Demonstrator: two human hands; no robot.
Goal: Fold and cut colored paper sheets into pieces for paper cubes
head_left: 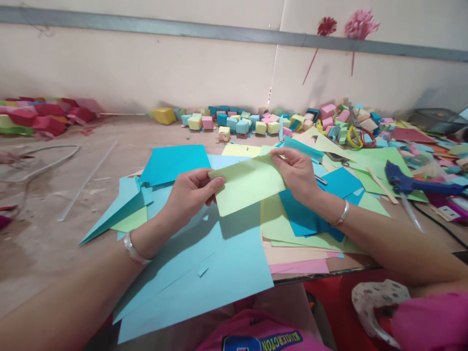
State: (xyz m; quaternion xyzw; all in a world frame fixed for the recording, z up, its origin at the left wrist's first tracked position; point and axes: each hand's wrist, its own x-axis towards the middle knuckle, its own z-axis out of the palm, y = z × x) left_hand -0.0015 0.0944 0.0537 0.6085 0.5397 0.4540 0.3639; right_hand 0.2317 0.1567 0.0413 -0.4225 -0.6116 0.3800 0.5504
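A light green sheet of paper (250, 185) is stretched between my two hands above the table, tilted up to the right. My left hand (193, 187) pinches its left edge, thumb on top. At the upper right corner my right hand (298, 170) grips it, fingers closed. Beneath lie large light blue sheets (234, 263), which jut over the table's front edge. A bright blue sheet (179, 163) rests behind my left hand, and a folded teal piece (113, 214) is to its left. More blue paper (302, 214) lies under my right forearm.
Small paper cubes (241, 126) line the wall, with red ones (47, 119) at far left. On the right are scissors (360, 137), a blue glue gun (420, 183) with its cable, and paper scraps. A clear glue stick (87, 180) lies left. Paper flowers (360, 24) hang above.
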